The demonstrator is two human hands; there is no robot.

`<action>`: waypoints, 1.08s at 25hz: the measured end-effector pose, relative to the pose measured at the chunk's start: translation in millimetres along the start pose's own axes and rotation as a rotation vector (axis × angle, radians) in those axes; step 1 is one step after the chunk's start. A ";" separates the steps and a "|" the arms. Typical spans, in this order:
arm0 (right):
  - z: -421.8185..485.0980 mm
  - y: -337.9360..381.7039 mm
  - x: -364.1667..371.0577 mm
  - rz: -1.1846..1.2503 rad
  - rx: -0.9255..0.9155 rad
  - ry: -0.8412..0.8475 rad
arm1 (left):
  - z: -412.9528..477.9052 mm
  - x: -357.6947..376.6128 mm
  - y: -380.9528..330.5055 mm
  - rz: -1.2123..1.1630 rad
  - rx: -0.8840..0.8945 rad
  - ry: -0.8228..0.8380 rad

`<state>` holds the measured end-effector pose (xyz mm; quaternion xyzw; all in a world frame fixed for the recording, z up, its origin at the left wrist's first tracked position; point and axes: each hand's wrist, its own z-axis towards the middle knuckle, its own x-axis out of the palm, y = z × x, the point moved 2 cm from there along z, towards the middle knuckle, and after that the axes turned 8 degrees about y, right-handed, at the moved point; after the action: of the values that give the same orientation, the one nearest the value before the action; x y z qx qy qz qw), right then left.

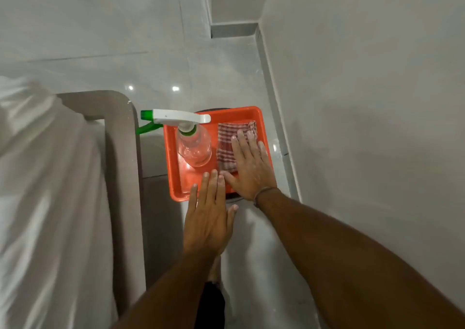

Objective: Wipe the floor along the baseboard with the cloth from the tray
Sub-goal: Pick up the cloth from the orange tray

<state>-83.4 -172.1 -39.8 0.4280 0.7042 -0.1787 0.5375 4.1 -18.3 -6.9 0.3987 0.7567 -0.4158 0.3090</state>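
The left hand (pixel 207 218) was held flat, fingers extended and grasping nothing, at the near edge of the orange tray (pixel 176 177). The right hand (pixel 249 166) was laid palm-down, fingers spread, on the folded red-and-white checked cloth (pixel 226 140) in the tray's right half, beside a clear spray bottle (pixel 195 145). The grey baseboard (pixel 274 97) was seen beyond, at the tray's right.

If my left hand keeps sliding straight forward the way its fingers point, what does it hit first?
Probably the clear spray bottle. The left hand lies flat, open, fingers over the near rim of the orange tray, pointing up the tray toward the bottle's base. Depth is unclear, so it might pass over the rim first.
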 end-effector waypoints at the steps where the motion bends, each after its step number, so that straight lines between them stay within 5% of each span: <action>1: 23.0 -1.8 14.0 0.001 0.001 0.036 | 12.9 11.1 7.8 -0.028 -0.008 0.012; 12: 82.2 -16.6 46.4 0.089 0.057 0.086 | 46.4 42.3 31.0 0.059 0.018 -0.086; 17: 67.3 -12.8 4.9 0.352 0.110 -0.116 | 38.2 35.4 23.1 0.102 0.000 -0.036; 22: -40.3 10.8 -53.1 0.509 0.031 -0.462 | -11.9 35.8 -8.0 0.127 0.016 -0.030; 27: -212.9 -4.0 7.5 0.603 0.176 -0.350 | -86.1 96.4 -41.1 0.110 -0.017 -0.014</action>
<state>-215.6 -19.7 28.8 0.6242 0.4254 -0.1424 0.6396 -90.4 76.7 -28.4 0.4340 0.7350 -0.3947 0.3401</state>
